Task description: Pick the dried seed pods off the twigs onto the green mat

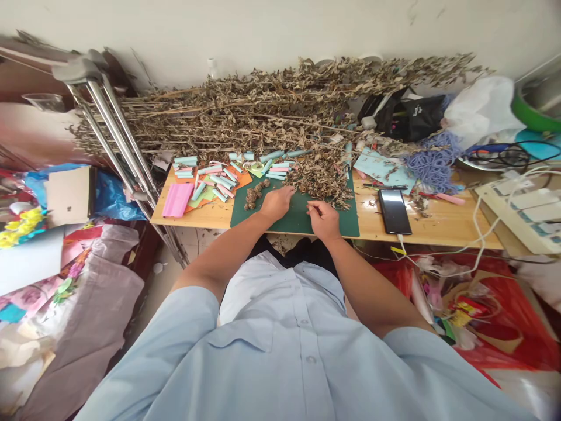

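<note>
My left hand (277, 203) is over the dark green cutting mat (280, 225), its fingers closed at the left edge of a pile of dried leaves (322, 175). Whatever may be between its fingertips is too small to make out. Just below the pile, my right hand (324, 220) has its fingers curled in and the thumb pressed to them; what it holds, if anything, is hidden. Several brown balls of crumpled plant matter (252, 197) lie on the mat to the left of my left hand.
Long dried plant stalks (228, 111) stretch along the wall. Rolled paper tubes (214, 178) and pink paper (177, 200) lie at left, beside a metal crutch (118, 123). At right are a phone (394, 211) on a cable, purple cord (433, 161) and a power strip (521, 204).
</note>
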Available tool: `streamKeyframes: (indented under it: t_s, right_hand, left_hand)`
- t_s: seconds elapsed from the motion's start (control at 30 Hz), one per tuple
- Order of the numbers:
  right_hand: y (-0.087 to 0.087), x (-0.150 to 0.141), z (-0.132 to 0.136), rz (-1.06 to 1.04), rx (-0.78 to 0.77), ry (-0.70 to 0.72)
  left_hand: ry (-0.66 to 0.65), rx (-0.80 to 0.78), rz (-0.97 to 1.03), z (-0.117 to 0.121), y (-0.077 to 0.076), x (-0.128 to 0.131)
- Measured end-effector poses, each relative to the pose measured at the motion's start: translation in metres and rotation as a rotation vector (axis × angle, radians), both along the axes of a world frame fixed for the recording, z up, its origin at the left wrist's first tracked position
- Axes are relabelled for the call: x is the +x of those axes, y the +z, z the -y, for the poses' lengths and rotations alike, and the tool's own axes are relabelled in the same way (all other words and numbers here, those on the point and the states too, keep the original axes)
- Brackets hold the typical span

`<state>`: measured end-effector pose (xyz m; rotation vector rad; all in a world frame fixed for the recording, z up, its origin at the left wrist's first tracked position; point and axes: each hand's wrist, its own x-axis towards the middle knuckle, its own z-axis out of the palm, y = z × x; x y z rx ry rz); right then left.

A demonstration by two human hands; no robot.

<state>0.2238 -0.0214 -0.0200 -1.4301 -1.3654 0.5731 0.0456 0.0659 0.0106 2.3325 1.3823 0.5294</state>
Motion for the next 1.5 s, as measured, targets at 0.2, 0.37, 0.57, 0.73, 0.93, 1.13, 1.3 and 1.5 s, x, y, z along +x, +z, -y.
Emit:
streamKeyframes:
  t_s: [0.2,0.37,0.57,0.73,0.93,1.13,1.3,1.5]
  right_hand:
    - [-0.002,0.0,-0.001,-0.02,0.007,-0.006]
    - [-0.002,0.0,-0.002,-0.007,0.014,-0.004]
    - [-0.002,0.0,-0.002,0.025,0.02,-0.001]
    - [-0.001,-0.001,-0.002,0.043,0.031,0.001]
    - [0.002,-0.001,-0.001,0.049,0.024,-0.006]
    - [0.006,-0.001,-0.001,0.029,0.002,-0.007]
    - [0.003,-0.001,-0.002,0.034,-0.015,-0.008]
    - [0.001,-0.001,-0.004,0.041,-0.008,-0.021]
  left_hand:
    - [0.084,-0.091,0.223,-0.007,0.009,-0.014]
    - [0.046,0.056,-0.006,0.001,0.01,-0.011]
    - [0.039,0.088,-0.316,0.016,0.012,0.018]
    - [0.015,0.096,-0.431,0.027,0.016,0.033]
    - [-0.122,0.14,-0.429,0.027,0.007,0.023]
    - [-0.174,0.145,-0.365,0.026,0.004,0.018]
    - [-0.169,0.099,-0.382,0.024,0.011,0.021]
    - [-0.141,0.098,-0.38,0.029,0.014,0.015]
